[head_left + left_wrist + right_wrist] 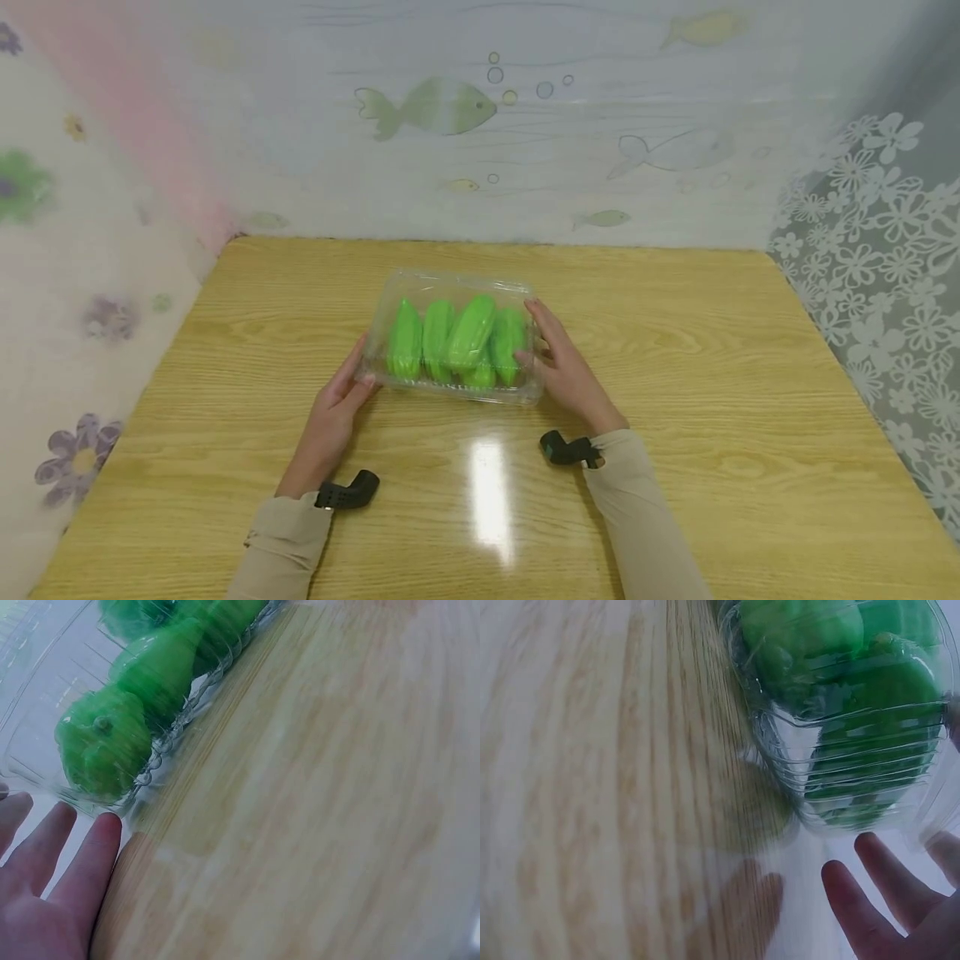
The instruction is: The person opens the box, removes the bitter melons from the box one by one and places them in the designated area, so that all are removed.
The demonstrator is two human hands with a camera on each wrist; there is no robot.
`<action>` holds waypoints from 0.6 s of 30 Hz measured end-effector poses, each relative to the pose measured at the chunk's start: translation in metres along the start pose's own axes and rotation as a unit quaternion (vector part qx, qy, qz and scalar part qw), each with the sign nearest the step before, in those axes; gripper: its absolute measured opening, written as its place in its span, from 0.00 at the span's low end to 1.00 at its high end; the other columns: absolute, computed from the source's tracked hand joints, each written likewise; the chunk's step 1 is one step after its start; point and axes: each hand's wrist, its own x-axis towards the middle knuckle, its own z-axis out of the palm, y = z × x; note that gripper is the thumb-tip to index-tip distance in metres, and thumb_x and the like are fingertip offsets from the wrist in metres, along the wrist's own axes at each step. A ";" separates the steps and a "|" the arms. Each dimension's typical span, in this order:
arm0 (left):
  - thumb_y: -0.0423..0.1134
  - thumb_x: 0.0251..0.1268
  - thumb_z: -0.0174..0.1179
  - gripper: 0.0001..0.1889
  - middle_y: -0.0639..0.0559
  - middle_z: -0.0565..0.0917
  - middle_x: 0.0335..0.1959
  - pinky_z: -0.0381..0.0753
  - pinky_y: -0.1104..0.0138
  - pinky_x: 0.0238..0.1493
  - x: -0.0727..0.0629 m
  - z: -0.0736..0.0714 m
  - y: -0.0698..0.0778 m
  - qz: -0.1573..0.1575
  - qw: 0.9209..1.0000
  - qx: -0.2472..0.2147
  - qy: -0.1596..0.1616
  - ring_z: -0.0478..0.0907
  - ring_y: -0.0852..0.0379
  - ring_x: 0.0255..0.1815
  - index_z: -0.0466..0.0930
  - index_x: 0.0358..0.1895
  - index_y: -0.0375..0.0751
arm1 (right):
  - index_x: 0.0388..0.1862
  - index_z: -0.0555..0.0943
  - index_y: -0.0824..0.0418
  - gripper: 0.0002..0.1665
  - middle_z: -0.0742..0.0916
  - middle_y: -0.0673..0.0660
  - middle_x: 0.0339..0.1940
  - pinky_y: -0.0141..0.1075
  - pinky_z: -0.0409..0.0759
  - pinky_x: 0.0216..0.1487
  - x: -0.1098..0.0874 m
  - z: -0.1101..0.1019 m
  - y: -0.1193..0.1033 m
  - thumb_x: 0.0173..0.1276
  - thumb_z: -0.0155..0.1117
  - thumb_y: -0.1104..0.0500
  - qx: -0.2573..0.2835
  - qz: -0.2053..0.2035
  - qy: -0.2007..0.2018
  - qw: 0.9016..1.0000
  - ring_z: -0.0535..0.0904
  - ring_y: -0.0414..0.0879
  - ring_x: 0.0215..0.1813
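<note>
In the head view, a clear plastic clamshell box (450,387) is held over the middle of the table, its lid down. Inside lie several bright green, long, ridged pieces (471,333) that look like plastic vegetables; their exact kind cannot be told. The left hand (335,412) grips the box's left end, thumb at the near corner. At the right end, the right hand (566,371) holds the box between thumb and fingers. Spread fingers (86,862) reach the box's end in the left wrist view. Some right fingertips (844,877) show just below the box in the right wrist view.
The wood-grain table (712,350) extends around the box, with a bright light reflection (489,500) near its front. A fish-patterned curtain (525,167) hangs behind, and flowered cloths (892,233) flank both sides. Black wrist cameras (348,490) are strapped on both sleeves.
</note>
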 end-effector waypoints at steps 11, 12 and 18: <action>0.44 0.69 0.42 0.21 0.61 0.59 0.66 0.65 0.73 0.53 0.003 -0.005 -0.024 0.028 0.998 0.036 0.052 0.61 0.60 0.62 0.61 0.65 0.60 | 0.69 0.45 0.31 0.42 0.49 0.38 0.70 0.47 0.69 0.52 0.000 -0.002 0.015 0.61 0.56 0.43 -0.016 0.031 0.013 0.999 0.68 0.57 0.57; 0.45 0.69 0.42 0.21 0.61 0.59 0.66 0.66 0.73 0.52 0.004 -0.005 -0.024 0.031 0.997 0.041 0.052 0.62 0.61 0.62 0.61 0.64 0.60 | 0.68 0.45 0.31 0.42 0.49 0.38 0.70 0.47 0.69 0.52 0.000 -0.002 0.014 0.61 0.56 0.43 -0.012 0.030 0.014 0.999 0.69 0.57 0.57; 0.47 0.69 0.42 0.21 0.57 0.63 0.64 0.67 0.71 0.52 0.005 -0.006 -0.022 0.020 0.998 0.032 0.057 0.70 0.59 0.55 0.61 0.64 0.62 | 0.70 0.46 0.37 0.42 0.49 0.42 0.71 0.46 0.68 0.53 0.002 -0.004 0.012 0.62 0.56 0.45 -0.012 0.013 0.014 1.000 0.66 0.56 0.60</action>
